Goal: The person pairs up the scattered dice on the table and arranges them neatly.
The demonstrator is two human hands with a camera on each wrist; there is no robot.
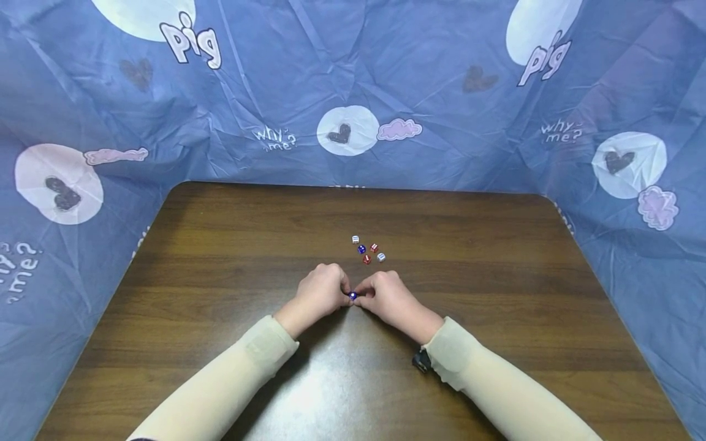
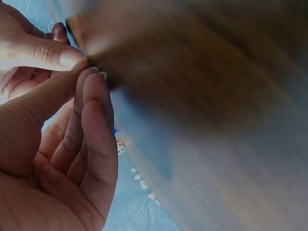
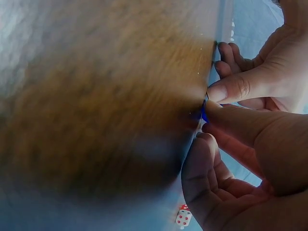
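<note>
At the middle of the table, a small blue die [image 1: 353,296] sits between the fingertips of both hands, at the tabletop. The left hand [image 1: 322,289] pinches it from one side with thumb and forefinger, and the right hand [image 1: 390,298] does the same from the other. In the right wrist view only a sliver of the blue die [image 3: 205,116] shows beside the thumb; the left wrist view hides it behind the fingers. Just beyond the hands lie loose dice: a white die [image 1: 355,239], another blue die [image 1: 361,249], two red dice [image 1: 374,248] and a second white die [image 1: 381,257].
The brown wooden table [image 1: 220,245] has rounded far corners. A blue printed cloth [image 1: 353,73] hangs behind it and along both sides. A small black device [image 1: 421,361] is at the right wrist, by the pale sleeve [image 1: 458,352]. Light glares off the near tabletop.
</note>
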